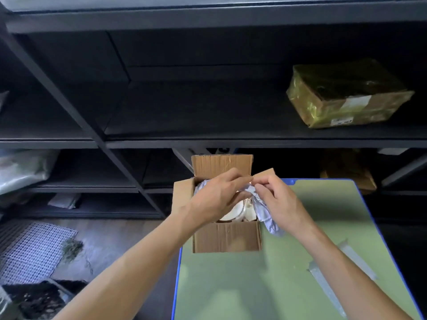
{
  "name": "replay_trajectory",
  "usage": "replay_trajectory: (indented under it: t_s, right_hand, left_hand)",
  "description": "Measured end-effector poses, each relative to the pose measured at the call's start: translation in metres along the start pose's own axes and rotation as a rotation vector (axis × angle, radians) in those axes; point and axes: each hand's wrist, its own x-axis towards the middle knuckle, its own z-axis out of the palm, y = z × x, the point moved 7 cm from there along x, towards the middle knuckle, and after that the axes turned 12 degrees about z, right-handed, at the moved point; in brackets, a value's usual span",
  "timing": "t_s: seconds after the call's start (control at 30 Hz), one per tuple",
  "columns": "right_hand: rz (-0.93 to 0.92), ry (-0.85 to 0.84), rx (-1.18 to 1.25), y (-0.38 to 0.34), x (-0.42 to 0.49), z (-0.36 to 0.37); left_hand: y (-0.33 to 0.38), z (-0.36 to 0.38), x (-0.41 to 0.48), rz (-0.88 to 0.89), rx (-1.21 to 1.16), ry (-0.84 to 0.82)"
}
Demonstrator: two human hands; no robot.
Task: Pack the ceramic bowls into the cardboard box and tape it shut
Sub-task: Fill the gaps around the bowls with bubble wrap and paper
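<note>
Risk first: the bowls sit low in the open box, white rims bare on the near side. The wrapping sheet trails over the box's right wall onto the desk. If I tug that sheet too hard it could tear or drag a bowl up against its neighbour, and bare ceramic knocking on ceramic is how chips happen. The box stands right at the desk's far left corner, so a sideways pull could also nudge it toward the edge. All the flaps are up, and nothing is sealed yet.

Now the pose. Both forearms come in from the near side and meet above the box. My left hand arches over the opening with its fingers curled, and the tips seem to pinch the top of the sheet. My right hand comes in from the right, with thumb and fingers nipping the same bunched sheet, the two sets of fingertips all but touching.

Two grey strips, tape by the look of them, lie on the desk to the near right, well apart from the box.
</note>
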Motion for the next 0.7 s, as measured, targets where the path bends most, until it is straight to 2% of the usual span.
replay_trajectory:
  t_s: [0.2, 0.37, 0.43, 0.6, 0.7]
  right_hand:
    - [0.056, 0.073, -0.05, -0.004, -0.007, 0.023]
    - [0.092, 0.366, -0.366, -0.001, -0.024, 0.02]
    - [0.113, 0.441, -0.418, 0.0, -0.027, 0.021]
    - [-0.008, 0.534, -0.387, 0.001, -0.029, 0.031]
    - [0.017, 0.537, -0.453, 0.012, -0.02, 0.044]
  left_hand:
    - [-0.045, -0.009, 0.003, -0.028, -0.011, -0.007]
    - [-0.056, 0.001, 0.022, 0.087, 0.099, -0.033]
    - [-0.051, 0.006, 0.032, 0.128, 0.104, -0.025]
    - [-0.054, 0.022, 0.057, 0.174, 0.113, -0.1]
    - [-0.054, 0.033, 0.061, 0.223, 0.115, -0.166]
